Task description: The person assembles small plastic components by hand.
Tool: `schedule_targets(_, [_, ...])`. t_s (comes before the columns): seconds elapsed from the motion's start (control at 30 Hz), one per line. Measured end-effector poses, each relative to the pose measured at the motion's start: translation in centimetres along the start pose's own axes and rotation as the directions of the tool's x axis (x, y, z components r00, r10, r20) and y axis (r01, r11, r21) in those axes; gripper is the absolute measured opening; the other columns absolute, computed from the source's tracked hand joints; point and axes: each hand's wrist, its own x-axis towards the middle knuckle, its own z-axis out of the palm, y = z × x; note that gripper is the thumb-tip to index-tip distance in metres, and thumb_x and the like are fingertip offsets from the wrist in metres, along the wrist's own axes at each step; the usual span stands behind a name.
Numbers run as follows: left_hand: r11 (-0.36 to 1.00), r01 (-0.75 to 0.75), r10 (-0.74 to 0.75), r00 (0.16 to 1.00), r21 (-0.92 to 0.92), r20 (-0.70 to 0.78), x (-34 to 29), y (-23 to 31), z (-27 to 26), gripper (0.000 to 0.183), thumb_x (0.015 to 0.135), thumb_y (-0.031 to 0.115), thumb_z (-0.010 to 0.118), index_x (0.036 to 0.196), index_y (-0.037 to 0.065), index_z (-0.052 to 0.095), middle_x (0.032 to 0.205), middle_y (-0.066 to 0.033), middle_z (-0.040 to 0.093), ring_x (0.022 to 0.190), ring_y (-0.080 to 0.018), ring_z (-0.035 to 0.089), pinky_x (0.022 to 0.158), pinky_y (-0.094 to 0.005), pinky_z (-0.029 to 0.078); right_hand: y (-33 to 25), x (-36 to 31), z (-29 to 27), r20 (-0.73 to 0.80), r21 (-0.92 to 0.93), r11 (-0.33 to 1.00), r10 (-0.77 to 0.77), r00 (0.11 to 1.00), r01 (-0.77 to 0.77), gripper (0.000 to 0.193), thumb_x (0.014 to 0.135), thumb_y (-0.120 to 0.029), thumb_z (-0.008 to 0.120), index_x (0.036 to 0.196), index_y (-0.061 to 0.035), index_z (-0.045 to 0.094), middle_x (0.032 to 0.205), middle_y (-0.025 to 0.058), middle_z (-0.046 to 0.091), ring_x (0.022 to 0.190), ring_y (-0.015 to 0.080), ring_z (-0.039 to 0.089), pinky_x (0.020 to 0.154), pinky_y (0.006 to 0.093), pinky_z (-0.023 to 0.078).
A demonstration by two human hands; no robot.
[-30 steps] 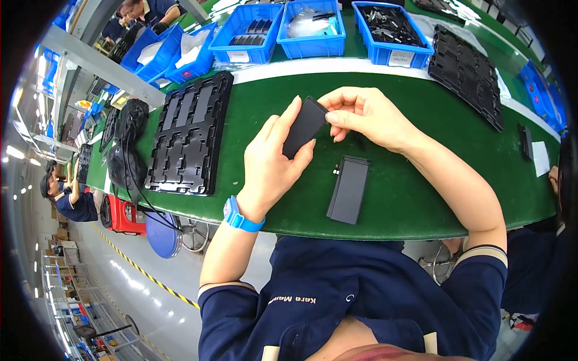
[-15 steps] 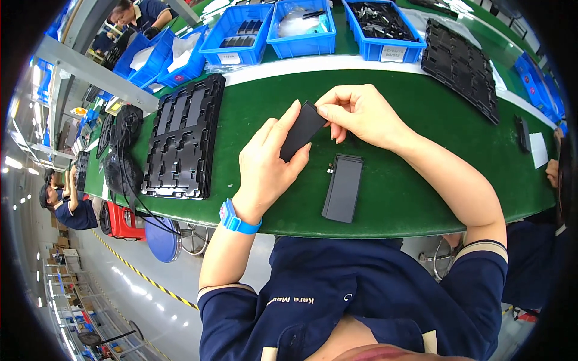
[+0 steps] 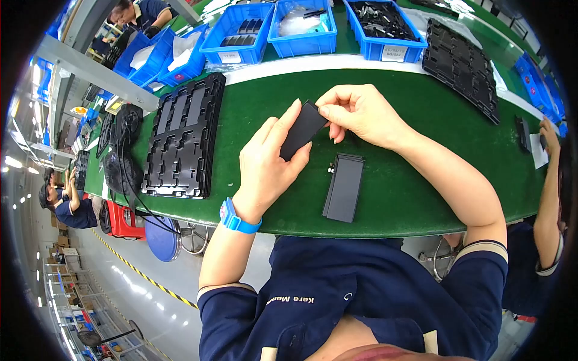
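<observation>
My left hand (image 3: 268,150) holds a flat black battery (image 3: 302,131), tilted, between its thumb and fingers over the green table. At the upper right corner of that battery, the thumb and fingers of my right hand (image 3: 355,114) are pinched together; whether they also grip a small tab there is hidden. A second flat battery (image 3: 344,188), dark with a small pale connector on its left edge, lies on the table just below my right hand.
Left of my hands stands a black moulded tray (image 3: 180,144) with several flat pieces in it. Blue bins (image 3: 238,30) line the far side. Another black tray (image 3: 460,69) lies at the far right. A co-worker's arm (image 3: 549,198) reaches in at the right edge. Black cables (image 3: 123,150) hang at the left.
My hands and the held battery have barely moved. At the right edge, a co-worker's arm has reached forward over the table.
</observation>
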Motion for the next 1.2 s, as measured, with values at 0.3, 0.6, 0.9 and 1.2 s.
schedule_targets(0.3, [0.997, 0.029, -0.028, 1.0, -0.069, 0.006, 0.1, -0.1, 0.0, 0.066, 0.071, 0.004, 0.074, 0.133, 0.01, 0.053, 0.081, -0.0094, 0.056, 0.067, -0.0238, 0.058, 0.059, -0.0343, 0.05, 0.0, 0.1, -0.4, 0.026, 0.016, 1.0, -0.024, 0.999, 0.024, 0.018, 0.092, -0.011, 0.059, 0.101, 0.0037, 0.064, 0.077, 0.0068, 0.065, 0.062, 0.0107, 0.062, 0.057, 0.0238, 0.053])
schedule_targets(0.6, [0.993, 0.112, -0.105, 0.983, -0.033, 0.153, 0.0, 0.5, -0.7, 0.063, 0.072, -0.001, 0.072, 0.132, 0.004, 0.053, 0.089, -0.0103, 0.06, 0.077, -0.0196, 0.06, 0.069, -0.0293, 0.049, 0.8, 0.6, -0.9, -0.034, 0.055, 0.998, -0.026, 0.999, 0.028, 0.021, 0.09, -0.018, 0.064, 0.094, 0.0022, 0.066, 0.078, 0.0055, 0.064, 0.059, 0.0089, 0.058, 0.052, 0.0221, 0.05])
schedule_targets(0.9, [0.987, 0.085, -0.08, 0.996, -0.138, 0.043, 0.0, -0.1, -0.3, 0.063, 0.071, 0.003, 0.074, 0.131, 0.009, 0.054, 0.086, -0.0101, 0.06, 0.073, -0.0236, 0.06, 0.064, -0.0326, 0.051, 0.8, 0.7, -1.4, 0.03, 0.031, 0.996, -0.084, 0.996, 0.083, 0.025, 0.09, -0.012, 0.06, 0.113, -0.0013, 0.062, 0.082, 0.0041, 0.061, 0.066, 0.0077, 0.058, 0.059, 0.0218, 0.05])
schedule_targets(1.2, [0.982, 0.141, -0.13, 0.988, -0.127, 0.087, 0.0, 0.2, -0.6, 0.062, 0.072, -0.002, 0.072, 0.131, 0.004, 0.054, 0.093, -0.0115, 0.061, 0.082, -0.0195, 0.061, 0.074, -0.0296, 0.05, 0.8, 0.8, -1.4, -0.016, 0.039, 0.999, -0.02, 1.0, 0.021, 0.021, 0.089, -0.012, 0.065, 0.105, -0.0002, 0.067, 0.085, 0.0057, 0.066, 0.074, 0.0105, 0.063, 0.065, 0.0257, 0.055])
